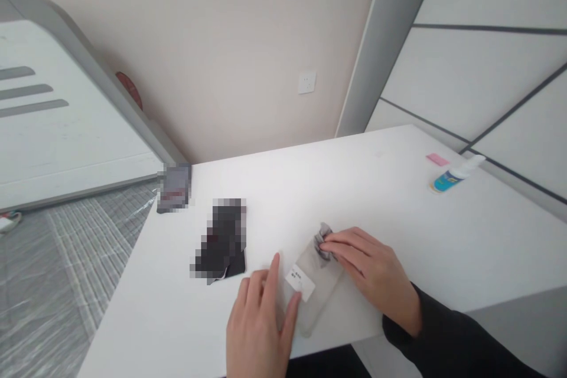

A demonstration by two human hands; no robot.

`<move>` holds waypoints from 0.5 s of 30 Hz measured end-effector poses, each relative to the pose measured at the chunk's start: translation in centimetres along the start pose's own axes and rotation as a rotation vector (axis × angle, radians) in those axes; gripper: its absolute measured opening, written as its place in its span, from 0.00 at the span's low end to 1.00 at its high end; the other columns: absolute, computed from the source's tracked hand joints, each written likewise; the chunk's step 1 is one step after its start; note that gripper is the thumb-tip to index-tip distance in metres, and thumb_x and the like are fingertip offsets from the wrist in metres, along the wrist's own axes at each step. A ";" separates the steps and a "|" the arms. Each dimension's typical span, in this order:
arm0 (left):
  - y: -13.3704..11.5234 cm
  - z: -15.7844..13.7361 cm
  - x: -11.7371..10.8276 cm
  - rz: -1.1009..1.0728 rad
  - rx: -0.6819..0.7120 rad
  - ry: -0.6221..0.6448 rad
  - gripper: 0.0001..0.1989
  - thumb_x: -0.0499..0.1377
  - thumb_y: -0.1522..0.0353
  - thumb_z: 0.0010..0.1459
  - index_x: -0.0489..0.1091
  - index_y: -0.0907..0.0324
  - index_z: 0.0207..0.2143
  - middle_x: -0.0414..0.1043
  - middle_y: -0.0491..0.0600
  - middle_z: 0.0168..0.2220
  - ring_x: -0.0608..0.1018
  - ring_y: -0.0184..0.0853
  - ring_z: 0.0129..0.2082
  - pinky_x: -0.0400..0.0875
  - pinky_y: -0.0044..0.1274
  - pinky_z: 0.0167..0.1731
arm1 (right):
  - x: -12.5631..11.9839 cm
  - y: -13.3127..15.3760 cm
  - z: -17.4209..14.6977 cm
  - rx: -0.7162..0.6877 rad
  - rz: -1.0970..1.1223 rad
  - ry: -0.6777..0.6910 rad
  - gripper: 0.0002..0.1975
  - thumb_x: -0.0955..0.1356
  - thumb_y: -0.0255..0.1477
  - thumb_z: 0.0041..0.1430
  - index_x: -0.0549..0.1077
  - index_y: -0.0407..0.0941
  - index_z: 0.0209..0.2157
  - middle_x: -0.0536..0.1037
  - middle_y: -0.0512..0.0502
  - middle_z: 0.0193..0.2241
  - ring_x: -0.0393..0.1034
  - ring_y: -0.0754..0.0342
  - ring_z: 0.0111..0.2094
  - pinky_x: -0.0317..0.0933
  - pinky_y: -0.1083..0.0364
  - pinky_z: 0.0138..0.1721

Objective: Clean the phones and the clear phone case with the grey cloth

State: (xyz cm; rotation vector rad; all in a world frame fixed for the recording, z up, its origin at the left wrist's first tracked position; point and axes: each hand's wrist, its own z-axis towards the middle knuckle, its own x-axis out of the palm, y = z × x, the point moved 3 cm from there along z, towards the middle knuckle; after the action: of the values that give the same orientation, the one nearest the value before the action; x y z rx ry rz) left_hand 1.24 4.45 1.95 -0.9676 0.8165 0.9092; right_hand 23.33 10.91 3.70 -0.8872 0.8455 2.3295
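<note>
A translucent, phone-case-like sheet (322, 302) with rounded corners lies at a slant near the front edge of the white table. It bears a white label (300, 282) with small dark print. My left hand (259, 319) is at its left side, fingers stretched out and the thumb tip touching the label's lower edge. With bunched fingertips, my right hand (376, 271) grips a crumpled grey cloth (325, 243) at the upper end of the sheet. Part of the cloth is hidden under those fingers.
Left of my hands lies a dark, pixelated flat item (224, 239); another pixelated item (175, 186) sits at the table's left corner. A white spray bottle (454, 177) with a blue label lies at right, near a pink slip (437, 159). Wall and panels border the table (287, 183).
</note>
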 end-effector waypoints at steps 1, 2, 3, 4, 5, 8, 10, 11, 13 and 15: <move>-0.1 -0.2 0.1 0.050 0.040 0.015 0.32 0.62 0.60 0.66 0.58 0.60 0.68 0.78 0.55 0.45 0.83 0.42 0.40 0.81 0.31 0.38 | 0.5 -0.2 -0.1 0.010 -0.018 0.022 0.15 0.62 0.21 0.73 0.80 0.44 0.44 0.83 0.42 0.40 0.79 0.49 0.39 0.77 0.51 0.38; -0.2 -0.5 0.2 0.072 0.073 0.037 0.38 0.66 0.58 0.62 0.58 0.61 0.68 0.76 0.59 0.50 0.81 0.46 0.45 0.82 0.34 0.41 | 1.0 -0.2 -0.2 0.021 -0.028 0.036 0.15 0.61 0.21 0.73 0.80 0.43 0.44 0.83 0.41 0.40 0.79 0.48 0.39 0.78 0.50 0.38; -0.4 -0.9 0.4 0.072 0.093 0.060 0.43 0.69 0.57 0.58 0.57 0.62 0.69 0.74 0.60 0.52 0.80 0.48 0.46 0.82 0.36 0.42 | 1.4 0.0 -0.3 0.029 -0.031 0.045 0.15 0.61 0.20 0.73 0.80 0.43 0.44 0.83 0.40 0.40 0.78 0.47 0.40 0.78 0.49 0.38; -0.5 -1.2 0.6 0.056 0.102 0.084 0.47 0.72 0.58 0.54 0.55 0.63 0.70 0.74 0.61 0.52 0.79 0.48 0.47 0.82 0.37 0.43 | 1.8 0.6 -0.5 0.033 -0.030 0.053 0.15 0.62 0.20 0.72 0.80 0.43 0.44 0.83 0.40 0.41 0.78 0.47 0.40 0.78 0.48 0.39; -0.6 -1.5 0.7 0.034 0.103 0.101 0.50 0.73 0.59 0.53 0.52 0.64 0.71 0.73 0.60 0.52 0.79 0.48 0.48 0.81 0.37 0.45 | 2.1 1.4 -0.7 0.028 -0.020 0.065 0.14 0.62 0.20 0.71 0.80 0.42 0.44 0.83 0.40 0.40 0.78 0.47 0.40 0.78 0.48 0.40; -0.7 -2.2 1.3 -0.031 0.066 0.130 0.54 0.72 0.63 0.55 0.43 0.62 0.74 0.73 0.57 0.51 0.77 0.45 0.49 0.79 0.35 0.48 | 2.9 4.1 -1.0 -0.068 0.079 0.165 0.09 0.67 0.20 0.69 0.79 0.44 0.42 0.83 0.46 0.37 0.78 0.52 0.38 0.76 0.55 0.38; -0.7 -2.4 1.6 -0.038 0.042 0.136 0.55 0.71 0.63 0.57 0.39 0.61 0.75 0.73 0.55 0.49 0.77 0.44 0.48 0.78 0.34 0.48 | 3.0 4.8 -0.9 -0.120 0.103 0.217 0.08 0.68 0.20 0.69 0.78 0.45 0.41 0.83 0.49 0.36 0.78 0.54 0.37 0.75 0.58 0.37; -0.6 -2.5 1.6 -0.027 0.027 0.136 0.55 0.71 0.62 0.57 0.39 0.61 0.75 0.73 0.54 0.48 0.77 0.44 0.47 0.78 0.34 0.47 | 2.8 4.7 -0.8 -0.109 0.074 0.207 0.10 0.66 0.19 0.70 0.78 0.44 0.41 0.83 0.47 0.37 0.78 0.53 0.38 0.75 0.56 0.37; -0.5 -2.6 1.8 0.006 0.001 0.130 0.55 0.71 0.61 0.57 0.41 0.62 0.74 0.73 0.53 0.47 0.77 0.44 0.45 0.78 0.34 0.46 | 2.3 4.3 -0.6 -0.062 0.004 0.157 0.14 0.62 0.19 0.72 0.78 0.42 0.43 0.82 0.41 0.38 0.78 0.49 0.40 0.75 0.52 0.38; -0.5 -2.7 1.8 0.024 0.000 0.124 0.55 0.72 0.61 0.55 0.42 0.64 0.74 0.73 0.53 0.47 0.77 0.44 0.46 0.77 0.35 0.47 | 2.1 4.3 -0.6 -0.076 0.017 0.163 0.16 0.60 0.19 0.73 0.79 0.42 0.42 0.83 0.42 0.37 0.78 0.49 0.39 0.75 0.53 0.37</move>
State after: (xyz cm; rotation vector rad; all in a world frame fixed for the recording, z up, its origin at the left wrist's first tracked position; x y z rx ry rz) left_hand 1.96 2.32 -0.43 -1.0232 0.9345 0.8765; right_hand 19.47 8.05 3.46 -1.1187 0.8372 2.3410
